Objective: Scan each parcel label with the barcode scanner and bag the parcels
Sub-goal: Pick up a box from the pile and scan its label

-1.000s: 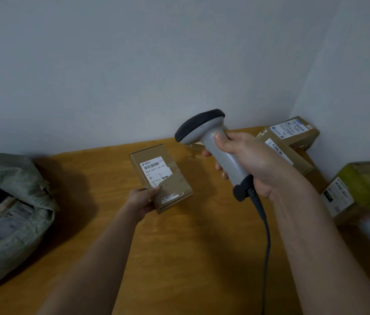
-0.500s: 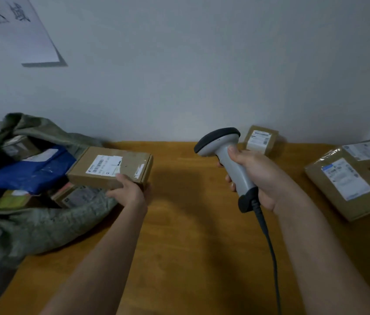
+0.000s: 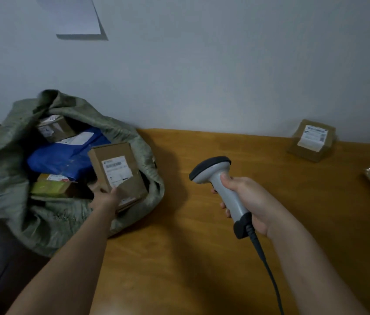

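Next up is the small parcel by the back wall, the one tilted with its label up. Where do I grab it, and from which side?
Grip the small parcel across its two short cardboard sides, coming from above and in front. It leans with the label facing you, so a top pinch likely keeps the label uncovered for scanning. The left hand would do it once it lets go of the brown box; the right hand holds the scanner.

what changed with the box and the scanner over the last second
The left hand carried the cardboard box leftward from over the table into the open mouth of the green sack, still gripping it. The right hand kept holding the scanner above the table.
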Tool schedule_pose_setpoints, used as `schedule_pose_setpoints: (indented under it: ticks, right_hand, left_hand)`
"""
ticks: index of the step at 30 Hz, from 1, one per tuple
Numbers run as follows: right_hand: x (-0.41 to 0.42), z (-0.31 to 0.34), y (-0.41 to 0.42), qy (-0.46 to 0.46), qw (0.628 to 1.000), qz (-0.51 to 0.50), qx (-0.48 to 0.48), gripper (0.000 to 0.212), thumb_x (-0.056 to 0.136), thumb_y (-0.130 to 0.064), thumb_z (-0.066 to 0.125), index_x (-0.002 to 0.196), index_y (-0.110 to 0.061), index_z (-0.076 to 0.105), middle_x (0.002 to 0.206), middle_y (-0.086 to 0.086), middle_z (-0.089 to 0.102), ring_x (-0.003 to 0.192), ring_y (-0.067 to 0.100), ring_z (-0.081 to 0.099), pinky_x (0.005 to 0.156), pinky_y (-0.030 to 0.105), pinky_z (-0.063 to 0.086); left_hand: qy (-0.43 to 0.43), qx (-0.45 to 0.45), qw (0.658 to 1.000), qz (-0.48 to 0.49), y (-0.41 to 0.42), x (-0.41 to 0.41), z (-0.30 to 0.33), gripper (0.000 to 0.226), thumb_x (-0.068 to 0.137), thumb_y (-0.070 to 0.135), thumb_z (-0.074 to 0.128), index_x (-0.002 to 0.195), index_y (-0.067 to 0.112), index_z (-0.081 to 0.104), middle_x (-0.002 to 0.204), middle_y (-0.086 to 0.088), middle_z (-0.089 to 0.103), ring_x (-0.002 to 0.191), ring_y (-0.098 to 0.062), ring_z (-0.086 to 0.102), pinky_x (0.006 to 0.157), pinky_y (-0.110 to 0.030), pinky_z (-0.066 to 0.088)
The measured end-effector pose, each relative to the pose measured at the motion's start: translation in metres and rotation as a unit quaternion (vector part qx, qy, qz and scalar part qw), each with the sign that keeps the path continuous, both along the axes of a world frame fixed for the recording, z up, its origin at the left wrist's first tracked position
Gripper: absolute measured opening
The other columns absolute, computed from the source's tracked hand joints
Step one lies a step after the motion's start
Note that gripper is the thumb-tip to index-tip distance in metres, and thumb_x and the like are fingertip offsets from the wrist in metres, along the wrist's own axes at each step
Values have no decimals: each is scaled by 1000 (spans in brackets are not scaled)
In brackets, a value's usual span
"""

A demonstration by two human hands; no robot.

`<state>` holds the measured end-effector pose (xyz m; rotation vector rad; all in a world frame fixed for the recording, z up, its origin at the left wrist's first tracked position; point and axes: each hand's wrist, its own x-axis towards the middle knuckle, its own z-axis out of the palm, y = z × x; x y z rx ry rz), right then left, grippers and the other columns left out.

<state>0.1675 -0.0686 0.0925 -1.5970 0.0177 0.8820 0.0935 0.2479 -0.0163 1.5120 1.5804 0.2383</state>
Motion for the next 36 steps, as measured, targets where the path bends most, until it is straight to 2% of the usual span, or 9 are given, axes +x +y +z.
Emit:
schedule_pose_setpoints:
  ticks: [3, 6, 12, 18, 23, 25, 31, 34, 36]
  right_hand:
    - [1, -10, 5, 12, 1000, -7, -14, 43, 100, -44, 50, 108, -5, 66, 87, 13, 61, 61, 18, 55, 56, 30, 47]
    - [7, -14, 0, 19, 999, -28, -1, 40, 100, -43, 51, 106, -6, 66, 93, 14, 62, 64, 19, 55, 57, 31, 47]
    - [37, -9, -55, 7, 989, -145, 20, 42, 101, -42, 49, 110, -4, 64, 80, 11, 58, 61, 17, 54, 54, 28, 47]
    - [104, -6, -155, -27, 957, -283, 57, 39, 102, -39, 47, 103, -4, 63, 73, 9, 55, 55, 15, 51, 53, 28, 44]
    - [179, -19, -236, -34, 933, -352, 63, 42, 101, -41, 48, 109, -3, 63, 73, 9, 56, 55, 14, 52, 51, 26, 46]
    - [208, -30, -265, -27, 928, -368, 55, 41, 100, -41, 49, 111, -3, 62, 73, 9, 57, 56, 15, 53, 52, 27, 45]
    - [279, -81, -322, -27, 922, -384, 43, 40, 101, -42, 48, 112, -6, 62, 77, 8, 58, 59, 14, 54, 54, 28, 46]
    - [309, -114, -321, -11, 921, -383, 73, 37, 101, -41, 49, 114, -9, 62, 87, 8, 58, 63, 12, 55, 54, 26, 47]
    - [325, -135, -311, 16, 919, -379, 105, 32, 99, -37, 53, 116, -11, 60, 90, 8, 56, 67, 12, 54, 54, 25, 47]
  left_hand:
    - [103, 45, 994, -10, -7, -3, -3, 89, 82, 32, 74, 149, 10, 20, 148, -22, 20, 124, -45, 41, 95, -51, 44]
    - [112, 172, 979, -6, -16, 3, -7, 81, 80, 21, 75, 141, 3, 25, 141, -25, 25, 124, -43, 37, 98, -51, 40]
    - [-20, 356, 923, -142, -74, 77, 1, 44, 84, 7, 61, 123, 4, 41, 131, -23, 35, 120, -41, 39, 102, -50, 37]
    - [-123, 340, 850, -384, -211, 193, -4, 45, 84, 3, 62, 125, 3, 44, 126, -16, 36, 109, -33, 45, 90, -39, 42]
    - [-131, 305, 779, -531, -332, 292, -32, 56, 87, 15, 65, 136, 6, 40, 129, -14, 34, 115, -31, 43, 98, -38, 41]
    - [-113, 261, 793, -538, -378, 333, -44, 61, 90, 24, 65, 141, 9, 35, 136, -12, 31, 123, -29, 39, 104, -37, 37]
    - [-91, 73, 923, -367, -448, 435, -69, 69, 97, 43, 50, 146, 1, 27, 148, -17, 26, 133, -37, 35, 105, -45, 35]
    - [-95, 13, 932, -350, -438, 462, -90, 74, 95, 51, 49, 150, 6, 27, 153, -13, 25, 136, -34, 35, 107, -46, 37]
    - [-115, -46, 929, -349, -432, 467, -100, 68, 94, 53, 52, 143, 7, 39, 140, -8, 45, 120, -28, 50, 95, -40, 45]
